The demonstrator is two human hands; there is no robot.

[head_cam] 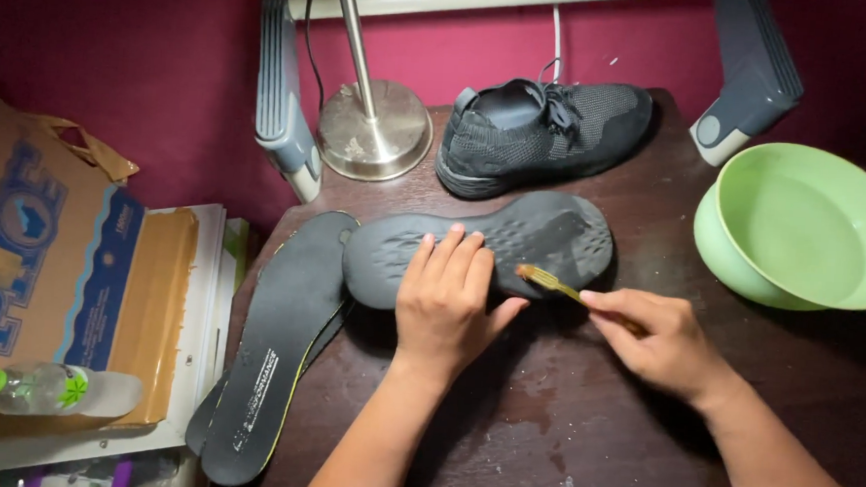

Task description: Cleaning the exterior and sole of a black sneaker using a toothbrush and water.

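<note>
My left hand (447, 302) lies flat on a dark shoe (542, 231) that is turned sole-up on the brown table (562, 428), pressing its middle down. My right hand (660, 339) grips a yellow-handled brush (548, 281), whose head touches the sole just right of my left fingers. Two black insoles (280, 344) lie stacked at the left of the table, partly over its edge. The matching black knit sneaker (543, 131) stands upright behind the upturned shoe.
A light green bowl (799, 228) stands at the right of the table. A metal lamp base (375, 127) sits at the back left between two grey chair-like legs. A cardboard box (67, 254) and a plastic bottle (50, 389) lie left of the table.
</note>
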